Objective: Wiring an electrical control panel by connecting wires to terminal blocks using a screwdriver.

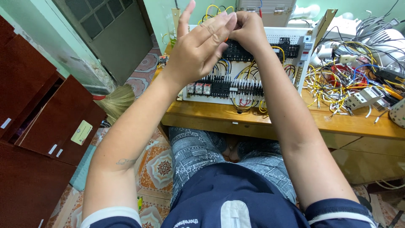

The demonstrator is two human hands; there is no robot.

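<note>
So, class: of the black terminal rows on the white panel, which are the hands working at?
The upper row; both hands meet there, above the lower row.

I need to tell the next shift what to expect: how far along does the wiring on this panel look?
Partly done. The white panel already carries rows of black terminal blocks with yellow, blue and red wires looped between them. In hand: the left hand and right hand meet at the upper row, though what they grip is hidden. Likely left: a tangle of loose wires and a grey part lie unused on the wooden table.

Both hands (223,36) raised at white wiring panel (253,71) on wooden desk (295,122); loose wires (337,80) beside.
</note>
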